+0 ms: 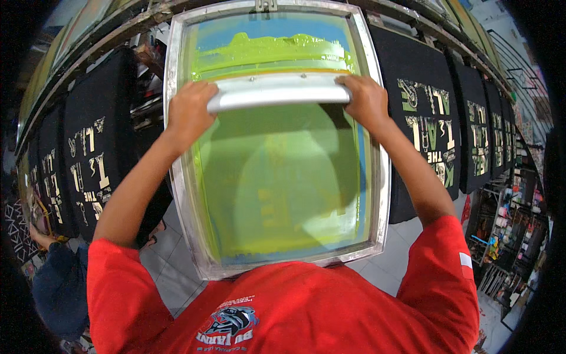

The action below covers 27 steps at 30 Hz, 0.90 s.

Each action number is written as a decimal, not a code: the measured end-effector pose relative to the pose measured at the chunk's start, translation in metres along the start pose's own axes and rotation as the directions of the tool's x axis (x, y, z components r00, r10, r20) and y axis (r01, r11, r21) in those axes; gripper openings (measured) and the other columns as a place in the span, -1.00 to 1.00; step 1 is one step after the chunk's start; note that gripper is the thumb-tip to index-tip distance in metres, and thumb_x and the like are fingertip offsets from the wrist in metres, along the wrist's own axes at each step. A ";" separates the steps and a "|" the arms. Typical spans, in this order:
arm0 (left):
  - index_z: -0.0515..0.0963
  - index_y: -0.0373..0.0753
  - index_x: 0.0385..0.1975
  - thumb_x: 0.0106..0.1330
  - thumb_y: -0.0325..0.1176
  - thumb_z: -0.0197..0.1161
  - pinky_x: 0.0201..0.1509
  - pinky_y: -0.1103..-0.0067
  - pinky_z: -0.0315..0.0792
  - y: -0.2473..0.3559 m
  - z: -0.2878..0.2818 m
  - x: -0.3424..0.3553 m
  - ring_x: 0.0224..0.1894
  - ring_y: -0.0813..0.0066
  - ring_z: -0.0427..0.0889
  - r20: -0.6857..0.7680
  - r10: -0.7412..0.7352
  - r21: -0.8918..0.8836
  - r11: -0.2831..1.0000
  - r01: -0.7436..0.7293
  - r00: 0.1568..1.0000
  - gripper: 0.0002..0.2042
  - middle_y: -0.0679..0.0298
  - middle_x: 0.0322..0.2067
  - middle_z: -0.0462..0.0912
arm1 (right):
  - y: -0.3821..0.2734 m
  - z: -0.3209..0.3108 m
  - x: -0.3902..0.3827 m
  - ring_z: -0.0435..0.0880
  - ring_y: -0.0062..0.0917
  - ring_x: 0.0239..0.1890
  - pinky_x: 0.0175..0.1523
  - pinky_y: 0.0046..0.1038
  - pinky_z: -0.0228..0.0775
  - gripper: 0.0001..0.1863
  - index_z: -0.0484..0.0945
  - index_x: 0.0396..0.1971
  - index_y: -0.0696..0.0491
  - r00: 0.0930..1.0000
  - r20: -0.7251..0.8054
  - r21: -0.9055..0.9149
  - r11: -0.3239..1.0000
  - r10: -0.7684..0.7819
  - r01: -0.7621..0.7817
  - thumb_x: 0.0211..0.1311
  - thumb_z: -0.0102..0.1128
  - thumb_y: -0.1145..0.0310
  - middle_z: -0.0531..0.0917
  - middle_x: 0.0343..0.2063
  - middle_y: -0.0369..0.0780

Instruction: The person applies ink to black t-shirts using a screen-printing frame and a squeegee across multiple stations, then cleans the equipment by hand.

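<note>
A wide squeegee (277,91) with a silvery handle lies across the far part of a screen printing frame (181,236). My left hand (191,107) is closed round its left end, and my right hand (367,103) grips the right end. Beyond the blade, thick lime-green ink (271,50) is heaped in a ragged band. On the near side the mesh (283,177) carries a thin green film, with faint lettering showing through. Blue borders edge the mesh inside the pale metal frame. What lies under the screen is hidden.
Black printed shirts (421,112) on boards line the right side, and more black shirts (88,153) hang along the left. A metal hinge clamp (266,6) sits at the frame's far edge. Another person's dark sleeve (59,289) is at lower left. Cluttered shelves (513,230) stand at right.
</note>
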<state>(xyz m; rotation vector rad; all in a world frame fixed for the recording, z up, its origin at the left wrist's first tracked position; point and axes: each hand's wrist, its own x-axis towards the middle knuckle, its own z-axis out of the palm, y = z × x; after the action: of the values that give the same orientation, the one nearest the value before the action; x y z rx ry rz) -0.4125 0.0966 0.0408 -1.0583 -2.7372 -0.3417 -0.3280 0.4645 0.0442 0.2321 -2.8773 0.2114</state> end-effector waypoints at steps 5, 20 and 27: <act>0.60 -0.28 -0.38 -0.13 -0.35 0.38 -0.13 0.30 0.51 -0.032 -0.015 0.077 -0.25 0.04 0.63 0.102 -0.012 -0.065 0.998 0.019 0.995 -0.73 0.03 -0.37 0.65 | 0.040 -0.012 0.083 0.70 -0.19 -0.32 -0.19 -0.21 0.56 -0.62 0.68 -0.23 -0.09 0.987 0.160 -0.119 0.993 0.007 0.012 -0.19 0.38 0.26 0.70 -0.44 -0.14; 0.64 -0.16 -0.28 0.02 -0.37 0.30 -0.11 0.27 0.51 -0.014 -0.079 0.070 -0.21 -0.01 0.62 -0.040 -0.072 -0.027 0.997 0.071 0.997 -0.77 0.04 -0.31 0.65 | 0.006 -0.071 0.079 0.67 -0.14 -0.31 -0.19 -0.17 0.51 -0.66 0.70 -0.32 -0.10 0.994 -0.037 -0.021 0.994 0.102 -0.103 -0.12 0.45 0.09 0.70 -0.40 -0.14; 0.61 -0.20 -0.29 -0.09 -0.47 0.38 -0.06 0.31 0.49 0.069 -0.116 -0.072 -0.14 0.13 0.60 -0.206 -0.009 -0.041 0.999 0.001 0.978 -0.71 0.14 -0.27 0.65 | -0.060 -0.126 -0.072 0.66 -0.25 -0.26 -0.21 -0.27 0.51 -0.67 0.68 -0.25 -0.11 0.993 -0.107 -0.040 0.997 0.054 -0.059 -0.13 0.36 0.45 0.69 -0.33 -0.21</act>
<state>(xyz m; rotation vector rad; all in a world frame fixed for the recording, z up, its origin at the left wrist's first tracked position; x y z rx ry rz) -0.3022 0.0680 0.1436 -0.9663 -2.5589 -0.4819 -0.2191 0.4369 0.1544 0.1276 -2.7819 0.1666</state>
